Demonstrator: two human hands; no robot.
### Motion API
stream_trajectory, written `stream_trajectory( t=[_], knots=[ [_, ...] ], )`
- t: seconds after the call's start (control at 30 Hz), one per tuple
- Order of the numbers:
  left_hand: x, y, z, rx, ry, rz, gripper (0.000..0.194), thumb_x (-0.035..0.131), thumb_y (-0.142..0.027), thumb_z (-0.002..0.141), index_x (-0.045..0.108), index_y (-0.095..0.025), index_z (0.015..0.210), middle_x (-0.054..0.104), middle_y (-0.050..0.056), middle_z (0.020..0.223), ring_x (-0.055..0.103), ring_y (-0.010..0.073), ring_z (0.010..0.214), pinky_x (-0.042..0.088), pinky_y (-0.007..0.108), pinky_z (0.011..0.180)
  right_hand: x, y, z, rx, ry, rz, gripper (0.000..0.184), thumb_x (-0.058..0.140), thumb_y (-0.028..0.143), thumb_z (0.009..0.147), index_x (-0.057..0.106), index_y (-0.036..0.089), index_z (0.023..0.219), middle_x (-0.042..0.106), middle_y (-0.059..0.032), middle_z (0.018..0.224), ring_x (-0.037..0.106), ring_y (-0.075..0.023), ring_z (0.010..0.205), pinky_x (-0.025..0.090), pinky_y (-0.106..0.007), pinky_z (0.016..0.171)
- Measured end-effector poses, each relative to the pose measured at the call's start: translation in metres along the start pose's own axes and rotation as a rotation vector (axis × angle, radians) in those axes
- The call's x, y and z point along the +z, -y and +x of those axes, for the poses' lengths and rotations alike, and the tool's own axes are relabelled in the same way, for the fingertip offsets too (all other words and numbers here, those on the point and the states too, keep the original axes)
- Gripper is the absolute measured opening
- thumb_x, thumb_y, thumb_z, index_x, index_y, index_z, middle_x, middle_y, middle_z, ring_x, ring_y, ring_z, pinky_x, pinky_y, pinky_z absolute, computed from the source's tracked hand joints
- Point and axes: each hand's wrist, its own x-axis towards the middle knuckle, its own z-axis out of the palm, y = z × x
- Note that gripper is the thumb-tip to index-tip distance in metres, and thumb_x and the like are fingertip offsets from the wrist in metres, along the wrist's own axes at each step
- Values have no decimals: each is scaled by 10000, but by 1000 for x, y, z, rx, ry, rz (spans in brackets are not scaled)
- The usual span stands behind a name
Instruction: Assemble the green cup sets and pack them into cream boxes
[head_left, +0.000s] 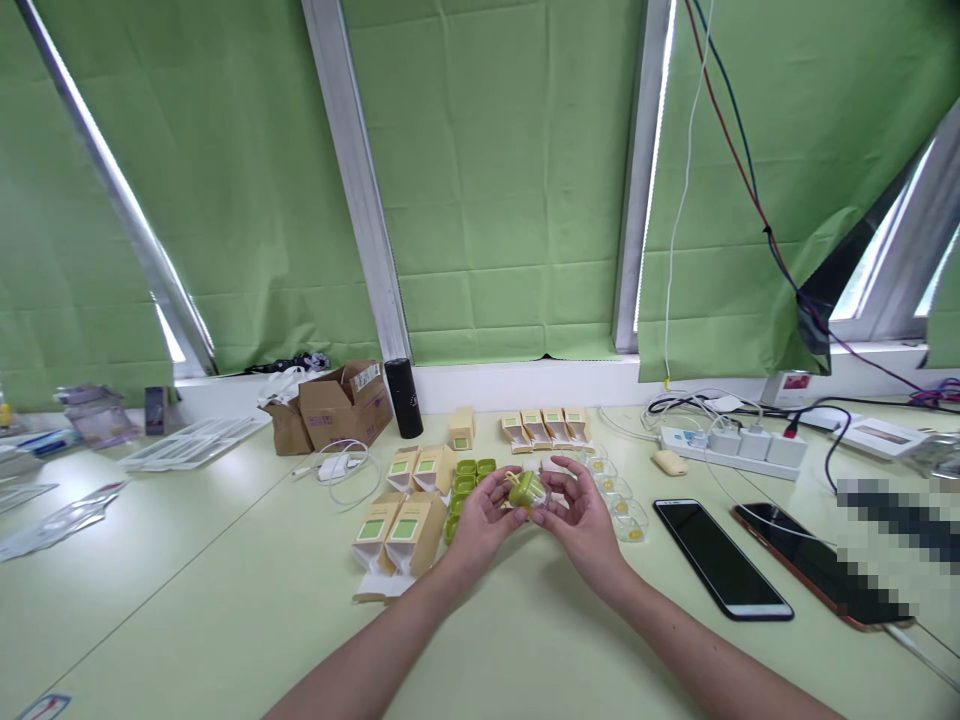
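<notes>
My left hand (480, 520) and my right hand (581, 515) meet above the pale green table (225, 600), both closed around a small green cup with a clear lid (527, 490). Just beyond my left hand lie several more small green cups (466, 478). To the left stand tan cardboard boxes with green labels (405, 530), some open at the top. A row of open tan boxes (546, 427) lines the far side. Several clear plastic lids (619, 495) lie beside my right hand.
Two dark phones (721, 558) lie at the right, one on a cable. A white power strip (731, 445) with plugs sits behind them. A black cylinder (403, 398) and a brown carton (345, 405) stand at the back left. Plastic sleeves lie far left.
</notes>
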Motion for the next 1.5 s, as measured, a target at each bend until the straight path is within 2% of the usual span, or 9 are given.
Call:
stream_trajectory(
  t=[0.2, 0.3, 0.5, 0.57, 0.67, 0.8, 0.93, 1.27, 1.5],
  knots=[
    [-2, -4, 0, 24, 33, 13, 605, 930, -349, 734, 684, -206, 1268, 702, 127, 1283, 647, 279, 1214, 519, 388, 1039, 0, 7, -3, -116, 58, -74, 697, 888, 311, 770, 517, 346, 1359, 646, -74, 1222, 647, -262, 1116, 594, -404, 881],
    [-4, -1, 1, 21, 30, 15, 605, 925, -304, 730, 680, -208, 1274, 709, 119, 1256, 651, 268, 1190, 513, 377, 1030, -4, 12, -4, -165, 66, -123, 568, 799, 380, 871, 522, 324, 1363, 644, -90, 1240, 627, -265, 1144, 582, -396, 883],
    [-11, 5, 6, 44, 42, 46, 607, 897, -320, 732, 657, -216, 1280, 714, 109, 1208, 665, 255, 1120, 533, 367, 970, -13, 12, 3, -192, -91, -206, 374, 659, 457, 970, 580, 272, 1285, 671, -83, 1095, 634, -241, 991, 549, -345, 749],
    [-12, 2, 4, 61, 49, 132, 585, 863, -325, 756, 649, -214, 1290, 701, 124, 1246, 660, 268, 1128, 536, 382, 967, -17, 11, 8, -194, -142, -215, 365, 658, 466, 963, 592, 261, 1258, 673, -73, 1040, 620, -230, 919, 524, -330, 695],
    [-13, -7, -1, 93, 9, 432, 512, 818, -288, 780, 674, -221, 1267, 684, 121, 1293, 636, 278, 1136, 504, 425, 1021, -21, 10, 13, -193, -183, -234, 365, 657, 464, 950, 602, 249, 1239, 672, -67, 1010, 604, -221, 869, 498, -327, 674],
    [-9, -18, -7, 82, -17, 818, 443, 835, -247, 755, 716, -233, 1182, 676, 88, 1173, 612, 277, 1099, 484, 442, 1013, -24, 11, 16, -187, -207, -261, 350, 638, 462, 949, 608, 248, 1225, 672, -63, 998, 602, -220, 852, 473, -330, 664],
    [-3, -18, -11, 71, 29, 1039, 427, 878, -271, 730, 730, -238, 1129, 636, 77, 1147, 569, 289, 1124, 465, 438, 997, -25, 11, 16, -184, -212, -269, 340, 638, 462, 939, 613, 251, 1204, 675, -58, 978, 611, -225, 856, 467, -337, 673],
    [8, -18, -16, -14, 147, 1170, 424, 883, -311, 714, 732, -235, 1102, 623, 78, 1114, 544, 301, 1091, 436, 426, 961, -25, 7, 17, -175, -215, -256, 346, 662, 463, 915, 622, 244, 1180, 695, -48, 933, 614, -217, 810, 470, -334, 671],
    [6, -7, -17, 18, 113, 1149, 414, 893, -319, 670, 747, -250, 1051, 643, 103, 1079, 548, 341, 1051, 428, 456, 926, -24, 6, 15, -161, -193, -270, 353, 649, 486, 939, 617, 240, 1191, 699, -46, 918, 613, -215, 804, 456, -324, 655]
  ],
)
